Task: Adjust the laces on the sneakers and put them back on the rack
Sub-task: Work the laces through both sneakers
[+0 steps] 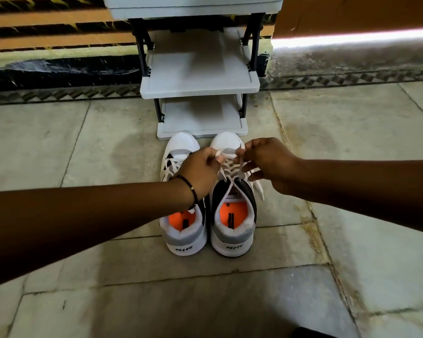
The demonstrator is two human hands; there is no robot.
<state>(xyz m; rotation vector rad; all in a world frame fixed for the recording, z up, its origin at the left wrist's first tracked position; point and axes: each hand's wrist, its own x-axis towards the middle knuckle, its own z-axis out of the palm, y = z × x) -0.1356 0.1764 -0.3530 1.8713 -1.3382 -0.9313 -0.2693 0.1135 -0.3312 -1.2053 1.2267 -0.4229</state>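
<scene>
Two white and grey sneakers with orange insoles stand side by side on the floor, heels toward me: the left sneaker (184,230) and the right sneaker (232,223). Both hands hover over the right sneaker's white laces (230,167). My left hand (200,172) pinches one lace end, and my right hand (264,162) pinches the other, held up above the tongue. My left forearm covers part of the left sneaker. Just beyond the toes stands the grey shoe rack (200,86), its shelves bare.
The floor is pale stone tile (83,147) with open room on both sides of the sneakers. A dark striped wall base (59,69) runs behind the rack. Bright light falls along the wall at the upper right (352,39).
</scene>
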